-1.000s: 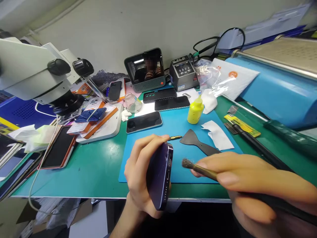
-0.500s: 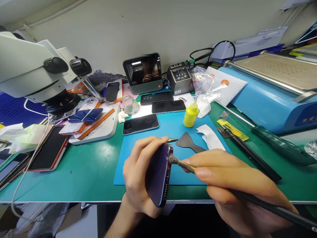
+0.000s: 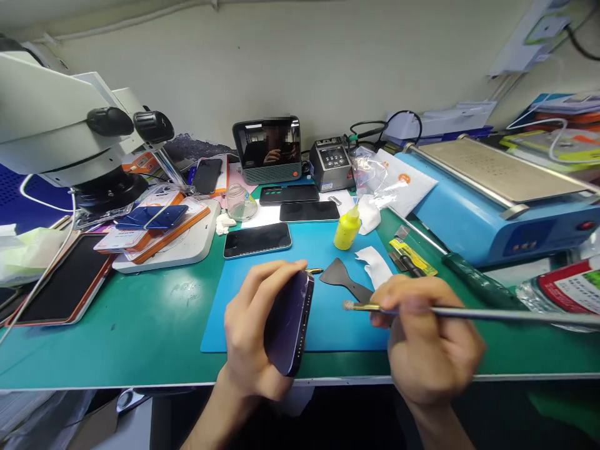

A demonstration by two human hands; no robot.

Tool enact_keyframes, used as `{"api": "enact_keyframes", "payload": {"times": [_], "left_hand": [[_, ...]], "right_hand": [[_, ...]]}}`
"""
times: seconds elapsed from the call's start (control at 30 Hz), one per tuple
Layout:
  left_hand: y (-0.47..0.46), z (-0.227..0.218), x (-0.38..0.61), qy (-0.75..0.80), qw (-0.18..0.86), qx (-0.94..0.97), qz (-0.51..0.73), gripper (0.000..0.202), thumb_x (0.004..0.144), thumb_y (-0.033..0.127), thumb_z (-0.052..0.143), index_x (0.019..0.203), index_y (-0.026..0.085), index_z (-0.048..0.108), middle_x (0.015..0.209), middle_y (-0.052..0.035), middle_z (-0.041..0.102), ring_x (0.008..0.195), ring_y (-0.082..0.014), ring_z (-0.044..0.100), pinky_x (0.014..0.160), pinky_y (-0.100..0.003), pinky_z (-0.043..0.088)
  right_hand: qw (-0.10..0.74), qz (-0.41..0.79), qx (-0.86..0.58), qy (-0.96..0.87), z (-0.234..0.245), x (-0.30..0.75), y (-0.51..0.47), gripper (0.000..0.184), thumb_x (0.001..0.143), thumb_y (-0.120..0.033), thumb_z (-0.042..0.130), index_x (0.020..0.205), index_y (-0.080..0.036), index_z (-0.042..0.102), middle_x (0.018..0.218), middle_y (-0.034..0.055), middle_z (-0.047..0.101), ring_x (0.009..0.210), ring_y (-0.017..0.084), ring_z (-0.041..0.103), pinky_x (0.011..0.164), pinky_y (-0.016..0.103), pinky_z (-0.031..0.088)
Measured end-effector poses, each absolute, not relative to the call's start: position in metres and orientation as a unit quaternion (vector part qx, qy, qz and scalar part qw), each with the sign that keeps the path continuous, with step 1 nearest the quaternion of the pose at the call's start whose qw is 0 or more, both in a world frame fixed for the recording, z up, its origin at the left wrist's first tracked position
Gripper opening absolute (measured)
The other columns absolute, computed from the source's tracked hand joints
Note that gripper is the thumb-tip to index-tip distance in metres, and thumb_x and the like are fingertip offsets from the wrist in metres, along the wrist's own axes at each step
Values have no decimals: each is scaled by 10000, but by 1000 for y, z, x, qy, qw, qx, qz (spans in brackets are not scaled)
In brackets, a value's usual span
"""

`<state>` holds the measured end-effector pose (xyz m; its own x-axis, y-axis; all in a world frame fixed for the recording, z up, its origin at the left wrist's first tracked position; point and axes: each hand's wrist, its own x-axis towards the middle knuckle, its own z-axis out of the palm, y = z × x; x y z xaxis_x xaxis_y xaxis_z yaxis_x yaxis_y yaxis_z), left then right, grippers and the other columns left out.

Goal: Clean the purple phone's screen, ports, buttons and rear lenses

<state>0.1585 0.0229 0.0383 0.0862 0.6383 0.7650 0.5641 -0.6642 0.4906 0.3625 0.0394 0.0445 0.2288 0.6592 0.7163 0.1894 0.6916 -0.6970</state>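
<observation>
On the far left, a big white microscope (image 3: pixel 47 119) leans over the green table (image 3: pixel 154 337). Below it lies a dark tablet (image 3: pixel 59 281) with a red edge, then orange and white boxes (image 3: pixel 175 234) on a flat white base (image 3: pixel 209 240). A wide strip of green runs between that base and the blue mat (image 3: pixel 218 319), so the left arm has room on its outer side. A black phone (image 3: pixel 257 240) lies flat at the mat's back left corner.

The left hand (image 3: pixel 253 331) holds a purple phone (image 3: pixel 285 328) on a slant over the front of the mat. Its fingers are bent round the phone and grip it tight. The end with the little holes faces right, and the low corner looks close to the table's front edge.

Next comes a gap where blue mat shows, with a grey scraper (image 3: pixel 335 275) and a yellow bottle (image 3: pixel 347 230) farther back. The right hand (image 3: pixel 426 350) pinches a brush (image 3: pixel 462 314) between thumb and fingers. Its soft tip points left, not touching the phone. The long handle sticks out right, across a jar (image 3: pixel 574 284) with a red label; I can't be sure how near they are. Behind is a blue machine (image 3: pixel 482 228)
</observation>
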Motion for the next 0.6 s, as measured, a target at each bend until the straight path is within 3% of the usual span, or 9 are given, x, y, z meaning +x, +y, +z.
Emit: {"api": "enact_keyframes", "payload": {"times": [0.07, 0.2, 0.27, 0.37, 0.5, 0.6], "left_hand": [[24, 40, 157, 397, 36, 736, 546, 496, 1032, 307, 661, 1523, 239, 684, 1352, -122, 789, 1196, -304, 810, 970, -400, 690], [23, 48, 151, 413, 80, 721, 551, 441, 1073, 311, 643, 1508, 260, 692, 1374, -112, 783, 1231, -289, 793, 1010, -396, 672], [22, 54, 144, 442, 127, 688, 562, 364, 1111, 318, 631, 1459, 270, 726, 1378, -102, 789, 1251, -282, 783, 1041, -400, 656], [25, 58, 131, 473, 208, 625, 586, 322, 1134, 432, 652, 1381, 266, 774, 1325, -92, 817, 1225, -283, 793, 1059, -399, 641], [32, 59, 116, 483, 285, 577, 594, 411, 1110, 552, 699, 1368, 246, 792, 1272, -95, 840, 1198, -296, 813, 1106, -415, 633], [36, 61, 110, 478, 330, 540, 609, 492, 1078, 580, 750, 1429, 235, 756, 1263, -111, 847, 1153, -304, 834, 1029, -412, 671]], "right_hand": [[639, 143, -369, -660, 45, 367, 43, 215, 1163, -211, 612, 968, -232, 700, 713, -65, 625, 537, 86, 569, 489, 213, 472], [493, 75, -337, -799, 51, 380, 56, 75, 1106, -210, 742, 1046, -235, 781, 937, -1, 796, 828, 151, 762, 776, 276, 628], [412, 30, -322, -852, 52, 383, 62, 98, 1115, -204, 716, 1117, -236, 810, 1061, 50, 835, 964, 207, 793, 867, 340, 651], [318, -23, -326, -890, 49, 384, 69, 196, 1131, -152, 634, 1173, -223, 811, 1113, 82, 841, 1011, 251, 792, 880, 393, 661], [272, -43, -335, -901, 47, 387, 72, 397, 1124, -66, 533, 1363, -251, 789, 1247, 73, 852, 1118, 244, 808, 940, 392, 669], [311, -45, -405, -859, 52, 398, 74, 444, 1145, -97, 482, 1477, -248, 735, 1328, 93, 838, 1214, 257, 798, 1038, 425, 653]]}}
